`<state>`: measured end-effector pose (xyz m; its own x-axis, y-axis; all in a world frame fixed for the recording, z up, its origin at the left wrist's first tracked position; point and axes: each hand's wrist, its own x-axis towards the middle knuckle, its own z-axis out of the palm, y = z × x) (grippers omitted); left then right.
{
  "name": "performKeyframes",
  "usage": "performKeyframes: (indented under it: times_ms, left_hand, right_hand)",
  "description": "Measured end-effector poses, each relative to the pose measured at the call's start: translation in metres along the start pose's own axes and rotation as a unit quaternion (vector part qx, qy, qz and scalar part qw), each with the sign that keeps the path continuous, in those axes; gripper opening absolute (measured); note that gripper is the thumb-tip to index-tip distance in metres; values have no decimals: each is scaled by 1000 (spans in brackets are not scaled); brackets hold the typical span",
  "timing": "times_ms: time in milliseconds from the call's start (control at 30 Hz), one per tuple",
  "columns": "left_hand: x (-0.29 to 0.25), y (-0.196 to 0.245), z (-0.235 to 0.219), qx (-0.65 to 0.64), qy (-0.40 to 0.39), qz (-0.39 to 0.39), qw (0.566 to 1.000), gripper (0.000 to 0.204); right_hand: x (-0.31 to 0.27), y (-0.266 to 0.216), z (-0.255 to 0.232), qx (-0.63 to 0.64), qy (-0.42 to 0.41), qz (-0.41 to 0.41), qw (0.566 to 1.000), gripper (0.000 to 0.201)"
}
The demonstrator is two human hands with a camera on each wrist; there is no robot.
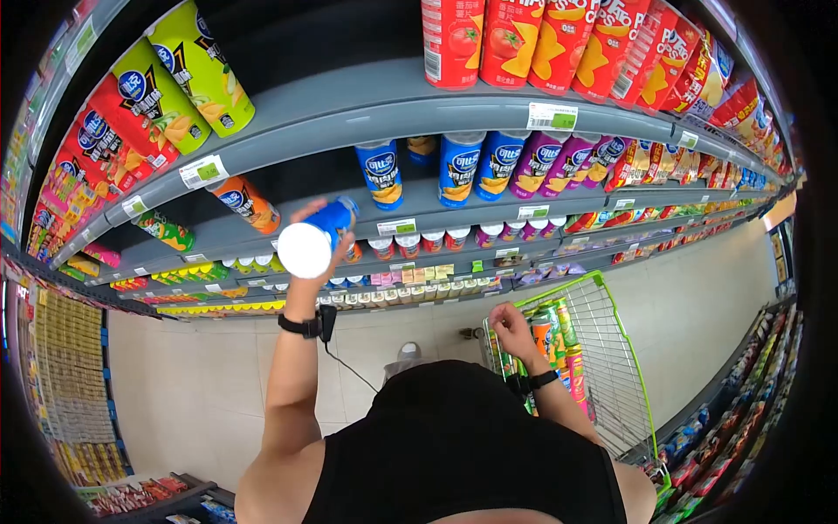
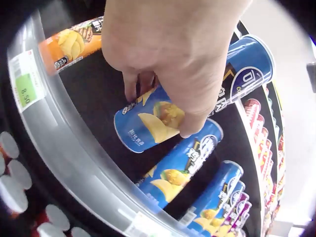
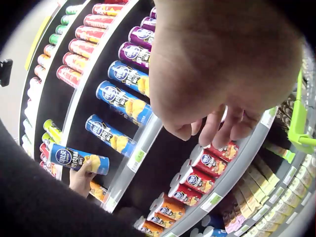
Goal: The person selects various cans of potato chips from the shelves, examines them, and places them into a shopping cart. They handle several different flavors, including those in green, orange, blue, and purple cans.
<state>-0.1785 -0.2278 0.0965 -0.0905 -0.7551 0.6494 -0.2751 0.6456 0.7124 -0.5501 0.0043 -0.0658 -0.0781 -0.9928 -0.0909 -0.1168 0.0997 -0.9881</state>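
My left hand (image 2: 168, 54) grips a blue chip can (image 2: 150, 126) by its side, thumb and fingers round it. In the head view the can's white round end faces up toward me, in front of the shelf. Close by on that shelf stand more blue chip cans (image 1: 381, 175) and an orange can (image 1: 247, 203). My right hand (image 1: 513, 330) hangs beside the shopping cart's near corner, its fingers loosely curled and holding nothing. Inside the wire cart (image 1: 616, 349), with its green rim, lie several colourful snack cans (image 1: 543, 336).
Red chip cans (image 1: 454, 44) and green ones (image 1: 202, 65) stand on the upper shelf. Purple cans (image 1: 537, 166) follow the blue ones to the right. Price tags line the grey shelf edge (image 1: 349, 122). Another stocked rack (image 1: 742, 410) runs along the right, across the tiled floor (image 1: 690, 288).
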Motion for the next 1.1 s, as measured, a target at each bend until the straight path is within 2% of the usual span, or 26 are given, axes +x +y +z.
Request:
performKeyframes:
  times_ms: [67,133,200,267,300,400,433,533,567,667,700,800,867,933,1000,1100]
  left_hand:
    - [-25,12,10,-23,-90,-75,993,69]
    - [-54,22,23,-84,-218,-164,958,72]
    - [-83,30,44,-108,-282,-203,931,78]
    - [-93,49,70,-177,-361,-202,893,82]
    - [-95,58,82,-213,-400,-201,869,84]
    - [-97,74,114,-186,-436,-114,873,92]
    - [-93,74,122,-139,-470,-51,870,101]
    - [-94,82,147,-233,-422,-132,866,93]
    - [-100,76,156,-239,-424,-123,865,99]
    - [-107,79,167,-269,-422,-164,850,103]
    - [-111,80,174,-283,-406,-168,852,101]
    - [-111,88,185,-290,-389,-173,857,95]
    - [-109,91,193,-404,-357,-239,808,85]
    - [-107,92,192,-476,-353,-298,748,76]
    - [-111,81,191,-484,-377,-335,715,73]
    - [-110,77,193,-480,-421,-325,698,71]
  right_hand:
    - [12,-16,8,17,13,-23,999,23]
    - [22,-42,13,45,-35,-31,998,35]
    - [28,-76,20,51,-92,-51,993,50]
    - [25,-109,28,33,-157,-79,984,66]
    - [23,-117,30,27,-199,-50,978,85]
    - [15,-103,31,34,-226,9,974,86]
    - [11,-100,27,40,-198,-4,979,76]
    - [0,-82,19,57,-114,3,992,66]
    - [-1,-76,17,67,-89,-12,994,62]
    - [-14,-86,14,50,-38,15,998,63]
    - [-15,-77,17,24,-2,-28,999,66]
    - [-21,-71,17,-33,74,-47,996,70]
    - [-29,-87,6,-47,73,-53,995,68]
    - [-35,-87,-4,72,23,-33,997,62]
    - [-40,-83,-9,211,-13,-22,977,58]
    - [-46,-86,-5,147,-10,-21,989,67]
